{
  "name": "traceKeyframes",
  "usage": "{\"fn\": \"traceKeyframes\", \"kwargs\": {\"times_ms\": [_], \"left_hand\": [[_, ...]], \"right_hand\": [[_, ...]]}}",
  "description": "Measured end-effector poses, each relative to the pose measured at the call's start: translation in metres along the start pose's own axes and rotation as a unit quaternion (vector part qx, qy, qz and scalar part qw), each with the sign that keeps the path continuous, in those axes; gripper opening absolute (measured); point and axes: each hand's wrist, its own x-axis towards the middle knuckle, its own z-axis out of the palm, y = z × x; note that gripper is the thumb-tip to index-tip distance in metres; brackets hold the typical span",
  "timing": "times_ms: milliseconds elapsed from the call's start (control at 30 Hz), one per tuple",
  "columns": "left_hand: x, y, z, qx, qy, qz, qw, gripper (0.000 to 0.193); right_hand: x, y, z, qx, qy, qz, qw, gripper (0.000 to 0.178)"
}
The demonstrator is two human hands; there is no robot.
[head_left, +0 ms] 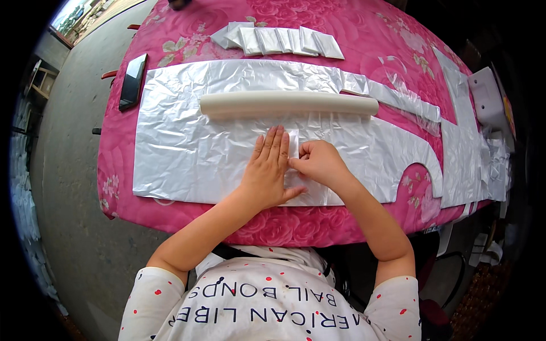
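Observation:
My left hand (266, 170) lies flat, fingers stretched together and thumb out, on a small folded white plastic piece (293, 143). My right hand (321, 162) is closed in a pinch at the right edge of that piece, thumb and index finger together. Most of the piece is hidden under my left hand. Beneath both hands spreads a large silvery-white plastic bag (176, 131), wrinkled, with handle-like strips and a curved cut-out at its right end. Just beyond my fingers, a smooth off-white roll (290, 104) rests across the bag.
At the far side, several flat folded plastic packets (278, 41) overlap in a row. A dark phone (133, 82) lies by the table's left edge. More plastic sheeting (459, 162) and a white container (489, 96) are at the right. A pink flowered cloth (273, 227) covers the table.

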Motion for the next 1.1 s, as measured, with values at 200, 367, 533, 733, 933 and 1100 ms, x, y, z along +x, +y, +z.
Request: {"fn": "traceKeyframes", "kwargs": {"times_ms": [200, 367, 533, 733, 933, 1100], "left_hand": [[-0.001, 0.0, -0.004, 0.002, 0.0, 0.001, 1.0, 0.108], [-0.021, -0.005, -0.015, -0.093, 0.1, -0.008, 0.991, 0.097], [-0.087, -0.007, -0.062, -0.505, -0.074, -0.184, 0.84, 0.049], [-0.186, -0.004, -0.063, -0.627, -0.11, -0.43, 0.64, 0.026], [-0.234, 0.008, -0.036, -0.704, 0.053, -0.531, 0.468, 0.023], [-0.211, 0.007, -0.06, -0.541, 0.006, -0.495, 0.68, 0.012]], "right_hand": [[-0.02, -0.005, -0.01, -0.155, 0.074, -0.011, 0.985, 0.016], [-0.022, -0.006, -0.007, -0.266, 0.133, -0.175, 0.939, 0.023], [0.006, -0.015, 0.027, -0.258, 0.164, -0.375, 0.875, 0.05], [-0.002, -0.025, 0.097, -0.229, 0.097, -0.333, 0.909, 0.067], [-0.066, -0.042, 0.179, -0.082, -0.102, -0.377, 0.917, 0.063], [-0.071, -0.053, 0.162, -0.148, -0.123, -0.458, 0.868, 0.055]]}}
